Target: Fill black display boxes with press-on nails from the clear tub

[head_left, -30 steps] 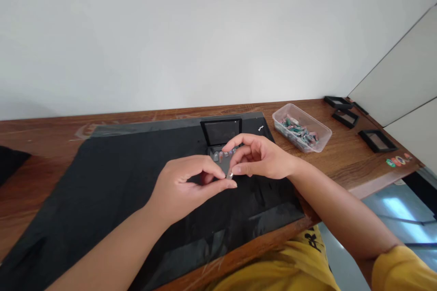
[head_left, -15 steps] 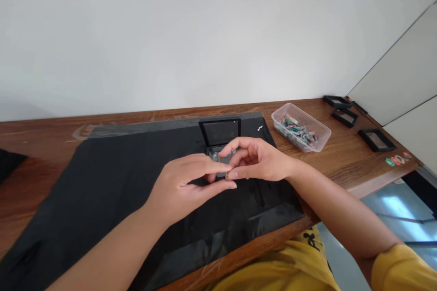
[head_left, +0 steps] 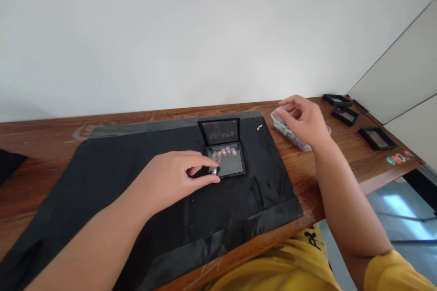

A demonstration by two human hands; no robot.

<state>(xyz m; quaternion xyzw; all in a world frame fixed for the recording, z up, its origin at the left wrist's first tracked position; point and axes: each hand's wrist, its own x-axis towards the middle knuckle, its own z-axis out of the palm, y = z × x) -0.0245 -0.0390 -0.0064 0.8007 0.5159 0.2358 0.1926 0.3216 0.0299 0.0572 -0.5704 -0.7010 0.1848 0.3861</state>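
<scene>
Carefully, the left hand (head_left: pixel 177 177) pinches a small silvery press-on nail (head_left: pixel 214 171) at the open black hinged case (head_left: pixel 225 157); seat it gently beside the row. Right of the case, the right hand (head_left: pixel 302 120), fingers loosely curled, hovers over the clear plastic tub (head_left: pixel 300 143).

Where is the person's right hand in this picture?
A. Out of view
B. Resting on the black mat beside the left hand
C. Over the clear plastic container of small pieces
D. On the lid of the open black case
C: the right hand is at the clear plastic container, away from the open black case.
</scene>
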